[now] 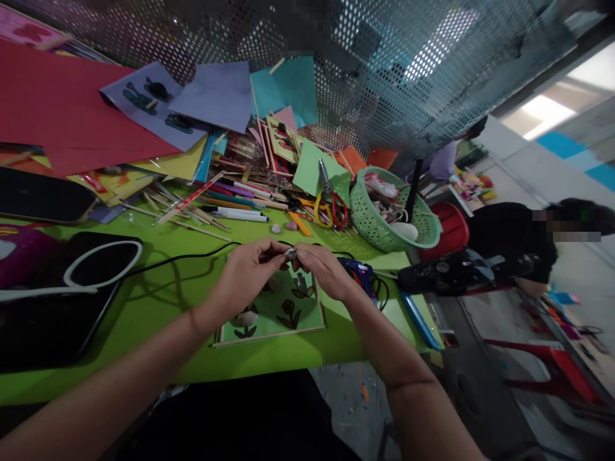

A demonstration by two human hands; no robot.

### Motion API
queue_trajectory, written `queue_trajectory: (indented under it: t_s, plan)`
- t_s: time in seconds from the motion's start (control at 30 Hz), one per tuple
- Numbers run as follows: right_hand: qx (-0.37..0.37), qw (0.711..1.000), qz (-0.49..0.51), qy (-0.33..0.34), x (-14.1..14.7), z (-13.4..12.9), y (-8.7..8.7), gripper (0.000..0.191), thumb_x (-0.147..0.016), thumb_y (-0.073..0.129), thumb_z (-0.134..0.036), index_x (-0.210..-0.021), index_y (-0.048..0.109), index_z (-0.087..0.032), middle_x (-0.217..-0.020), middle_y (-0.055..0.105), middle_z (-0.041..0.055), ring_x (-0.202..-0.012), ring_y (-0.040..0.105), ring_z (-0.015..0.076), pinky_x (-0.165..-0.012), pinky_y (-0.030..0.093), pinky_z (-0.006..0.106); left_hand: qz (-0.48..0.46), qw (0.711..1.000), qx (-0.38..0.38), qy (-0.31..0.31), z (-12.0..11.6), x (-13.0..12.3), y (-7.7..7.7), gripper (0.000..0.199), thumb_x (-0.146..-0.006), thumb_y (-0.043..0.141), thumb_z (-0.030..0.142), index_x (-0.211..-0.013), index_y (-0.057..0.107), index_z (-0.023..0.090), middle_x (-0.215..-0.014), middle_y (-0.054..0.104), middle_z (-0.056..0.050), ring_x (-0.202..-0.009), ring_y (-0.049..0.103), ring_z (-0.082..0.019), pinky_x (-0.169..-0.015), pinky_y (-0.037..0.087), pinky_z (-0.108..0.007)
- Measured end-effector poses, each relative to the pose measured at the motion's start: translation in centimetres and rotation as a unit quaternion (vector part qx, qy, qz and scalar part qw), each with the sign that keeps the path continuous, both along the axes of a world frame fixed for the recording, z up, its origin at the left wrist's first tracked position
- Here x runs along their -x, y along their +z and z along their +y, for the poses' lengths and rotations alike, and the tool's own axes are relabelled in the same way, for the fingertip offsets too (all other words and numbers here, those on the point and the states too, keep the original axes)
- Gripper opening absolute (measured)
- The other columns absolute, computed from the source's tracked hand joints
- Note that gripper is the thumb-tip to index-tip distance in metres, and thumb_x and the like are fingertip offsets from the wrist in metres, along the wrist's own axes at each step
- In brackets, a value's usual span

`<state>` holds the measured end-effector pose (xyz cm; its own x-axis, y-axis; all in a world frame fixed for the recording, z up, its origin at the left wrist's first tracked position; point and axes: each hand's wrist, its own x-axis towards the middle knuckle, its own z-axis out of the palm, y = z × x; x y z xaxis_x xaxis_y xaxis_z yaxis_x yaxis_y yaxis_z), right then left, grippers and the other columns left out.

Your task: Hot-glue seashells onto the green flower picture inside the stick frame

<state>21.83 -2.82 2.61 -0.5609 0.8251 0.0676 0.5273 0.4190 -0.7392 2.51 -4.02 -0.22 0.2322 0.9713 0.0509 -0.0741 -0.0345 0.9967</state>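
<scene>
My left hand (252,272) and my right hand (324,269) meet over the table, fingertips pinched together. Between them is a small pale-grey piece (291,254), mostly covered by the fingers and too small to name. Beneath lies a green sheet (266,330) edged with thin wooden sticks, bearing drawn flowers with dark leaves. A rounded pale piece (247,317) forms one flower's head. Part of the sheet is hidden by my left hand. Just right of my right hand rests a blue glue gun (359,274) with a black cord.
Beyond my hands lie two small pebbles (291,226), several markers (240,214), wooden sticks and scissors (331,208). A green basket (360,218) stands at right. A black tablet-like slab (96,256) with a white loop occupies the left. Another person sits farther right.
</scene>
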Motion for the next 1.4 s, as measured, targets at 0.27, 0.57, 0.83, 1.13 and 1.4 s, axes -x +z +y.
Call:
queue_trajectory:
  t_s: [0.27,0.57,0.83,1.13,1.4]
  plan:
    - [-0.14,0.983,-0.115,-0.015,0.3,0.1,0.6,0.036,-0.106,0.042,-0.043,-0.077,0.044,-0.023,-0.073,0.05,-0.0002,-0.068,0.044,0.016,-0.064,0.031,0.03,0.039,0.999,-0.035,0.013,0.2,0.2,-0.3,0.018,-0.085,0.067,0.03,-0.094,0.077,0.019,-0.09,0.079,-0.004,-0.079,0.071,-0.019,-0.073,0.054,-0.029]
    - [-0.176,0.969,-0.173,0.011,0.5,0.2,0.6,0.03,-0.102,0.043,-0.018,-0.073,0.037,-0.023,-0.07,0.047,-0.0012,-0.064,0.037,0.0144,-0.061,0.028,0.03,0.13,0.984,-0.12,0.016,0.0,0.6,-1.0,0.016,-0.091,0.062,0.026,-0.097,0.077,0.021,-0.093,0.079,-0.002,-0.081,0.07,-0.019,-0.076,0.052,-0.03]
    - [-0.083,0.994,-0.072,0.014,-0.3,0.2,0.7,0.034,-0.107,0.04,-0.032,-0.075,0.045,-0.022,-0.072,0.05,-0.0014,-0.068,0.047,0.0147,-0.064,0.035,0.029,0.063,0.994,-0.085,-0.025,0.4,0.5,-1.2,0.02,-0.093,0.062,0.031,-0.106,0.074,0.021,-0.098,0.078,-0.004,-0.088,0.071,-0.019,-0.081,0.054,-0.03]
    - [-0.135,0.981,-0.136,0.018,0.0,0.3,0.7,0.032,-0.105,0.044,-0.031,-0.075,0.038,-0.023,-0.071,0.046,-0.0016,-0.066,0.042,0.0148,-0.062,0.03,0.029,0.092,0.991,-0.095,-0.018,0.3,0.7,-1.2,0.021,-0.094,0.061,0.033,-0.108,0.074,0.024,-0.1,0.078,-0.003,-0.089,0.072,-0.019,-0.081,0.054,-0.031]
    - [-0.129,0.98,-0.154,0.004,0.2,0.1,0.5,0.031,-0.1,0.043,-0.018,-0.071,0.033,-0.023,-0.067,0.042,-0.003,-0.063,0.038,0.0134,-0.061,0.028,0.029,0.157,0.979,-0.131,-0.018,0.0,0.9,-0.8,0.021,-0.096,0.058,0.029,-0.108,0.074,0.025,-0.095,0.079,0.0,-0.081,0.072,-0.016,-0.074,0.051,-0.027]
